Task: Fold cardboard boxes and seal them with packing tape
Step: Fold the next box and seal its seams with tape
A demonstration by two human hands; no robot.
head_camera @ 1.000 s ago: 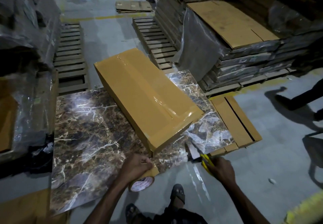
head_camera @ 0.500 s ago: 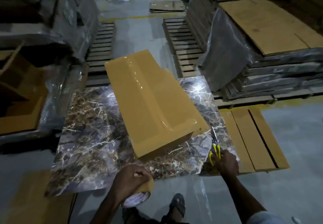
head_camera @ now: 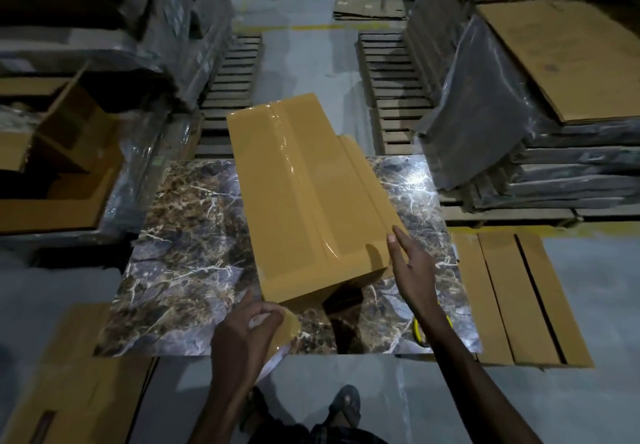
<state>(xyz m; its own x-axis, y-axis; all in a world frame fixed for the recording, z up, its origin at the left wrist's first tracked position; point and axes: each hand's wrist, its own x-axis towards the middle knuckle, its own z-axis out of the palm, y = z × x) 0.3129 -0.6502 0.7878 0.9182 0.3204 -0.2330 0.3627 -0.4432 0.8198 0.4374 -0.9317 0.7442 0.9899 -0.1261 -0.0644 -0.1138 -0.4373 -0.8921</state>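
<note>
Dim warehouse, box (head_camera: 304,201) centred on a marble slab (head_camera: 180,236), top seam already taped. Left hand (head_camera: 242,336) grips the tape roll (head_camera: 289,322) at 6 o'clock; right hand (head_camera: 412,267) rests flat and open on the box's 4 o'clock edge. Guessing the ends are still left.

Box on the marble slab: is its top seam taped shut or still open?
Taped shut. A glossy strip of tape runs along the top of the box, whose flaps lie flat.

Bare slab (head_camera: 180,236) left of box (head_camera: 304,201)
</note>
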